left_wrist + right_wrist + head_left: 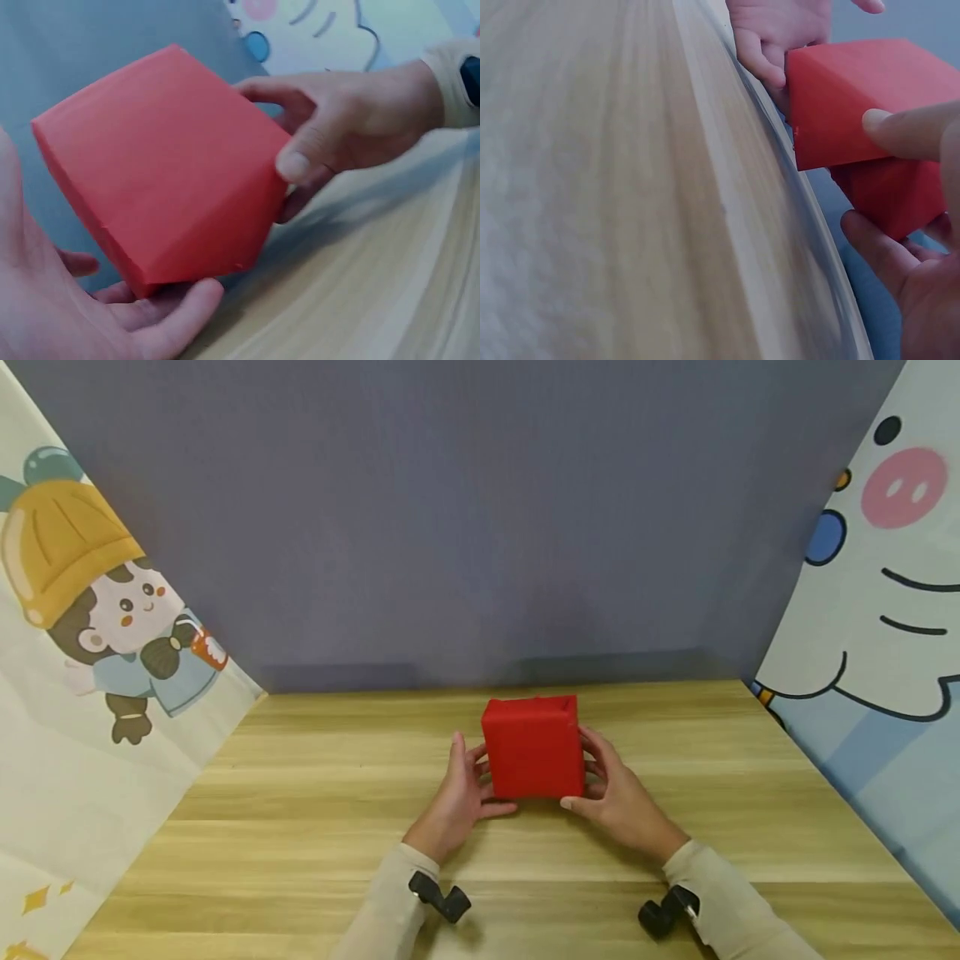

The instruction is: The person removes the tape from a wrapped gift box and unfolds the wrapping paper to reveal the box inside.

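Observation:
A red box (534, 752) with smooth faces and creased edges stands between the two hands near the middle of the table. My left hand (459, 793) lies along its left side, thumb pointing up and away from the box. In the left wrist view, the left fingers reach loosely under the box's lower corner. My right hand (626, 806) grips the right side; its thumb (296, 163) presses the front lower edge while the other fingers go behind. The rear of the box is hidden, and I cannot tell whether its underside touches the table.
The wood-grain table (300, 843) ends at a grey-blue backdrop (480, 527). Cartoon-printed cloths hang on the left (67, 793) and on the right (900, 760). Black wrist mounts sit on the left sleeve (382, 910) and the right sleeve (738, 902).

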`<state>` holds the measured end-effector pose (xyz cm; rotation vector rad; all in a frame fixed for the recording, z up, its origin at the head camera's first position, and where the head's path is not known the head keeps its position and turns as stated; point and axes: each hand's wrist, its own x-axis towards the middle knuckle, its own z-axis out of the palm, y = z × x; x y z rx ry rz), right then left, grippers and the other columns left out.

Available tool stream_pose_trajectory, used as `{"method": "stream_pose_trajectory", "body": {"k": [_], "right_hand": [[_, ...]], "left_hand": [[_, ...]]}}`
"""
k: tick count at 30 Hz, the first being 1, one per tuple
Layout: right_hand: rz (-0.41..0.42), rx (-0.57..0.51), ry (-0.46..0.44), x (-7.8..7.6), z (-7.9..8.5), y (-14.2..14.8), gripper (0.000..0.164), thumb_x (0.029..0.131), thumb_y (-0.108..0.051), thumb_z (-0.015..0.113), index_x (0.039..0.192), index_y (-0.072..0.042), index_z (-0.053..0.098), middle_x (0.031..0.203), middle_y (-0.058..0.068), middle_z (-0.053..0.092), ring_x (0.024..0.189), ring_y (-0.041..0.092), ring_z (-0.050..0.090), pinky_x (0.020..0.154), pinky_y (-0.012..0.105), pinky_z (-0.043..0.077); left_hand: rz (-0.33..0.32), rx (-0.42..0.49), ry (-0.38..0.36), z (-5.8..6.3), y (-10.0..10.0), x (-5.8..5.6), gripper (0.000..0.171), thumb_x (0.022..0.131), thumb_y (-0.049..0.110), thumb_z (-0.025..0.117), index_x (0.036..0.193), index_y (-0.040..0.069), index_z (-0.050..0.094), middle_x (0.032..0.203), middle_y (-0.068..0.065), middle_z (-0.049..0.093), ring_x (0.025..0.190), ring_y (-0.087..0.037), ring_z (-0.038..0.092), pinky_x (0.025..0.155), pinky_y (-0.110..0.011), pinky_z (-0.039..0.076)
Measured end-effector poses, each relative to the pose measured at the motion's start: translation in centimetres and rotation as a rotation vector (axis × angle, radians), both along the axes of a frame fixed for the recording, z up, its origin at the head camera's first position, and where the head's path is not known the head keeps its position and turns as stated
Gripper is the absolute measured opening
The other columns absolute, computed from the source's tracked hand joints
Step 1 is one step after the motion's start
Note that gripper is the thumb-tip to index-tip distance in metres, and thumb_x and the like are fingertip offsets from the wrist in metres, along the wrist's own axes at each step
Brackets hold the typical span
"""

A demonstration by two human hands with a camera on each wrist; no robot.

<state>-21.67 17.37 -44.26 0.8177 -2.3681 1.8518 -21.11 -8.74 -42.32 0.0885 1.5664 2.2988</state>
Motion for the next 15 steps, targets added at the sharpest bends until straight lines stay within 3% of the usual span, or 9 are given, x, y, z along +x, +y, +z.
{"method": "stream_pose_trajectory", "body": {"k": [5,15], "right_hand": [[0.014,0.042,0.004,0.35,-0.13,-0.08,0.103,0.082,-0.008,0.083,0.16,-0.027,0.018,0.157,0.013,0.033,0.127,0.038,0.054,0.093,0.037,0.053],[0.024,0.026,0.045,0.42,0.01,-0.23,0.1,0.079,0.003,0.082,0.157,-0.026,0.026,0.155,0.006,0.036,0.133,0.032,0.048,0.095,0.036,0.052]], "left_hand": [[-0.049,0.007,-0.054,0.14,-0.62,0.19,0.11,0.084,0.089,0.029,0.153,0.004,0.03,0.15,-0.017,0.036,0.127,-0.039,0.053,0.096,-0.058,0.048],[0.024,-0.03,-0.116,0.37,-0.24,0.11,0.107,0.08,0.09,0.039,0.149,0.008,0.032,0.141,-0.018,0.044,0.114,-0.038,0.06,0.089,-0.059,0.052]]}}
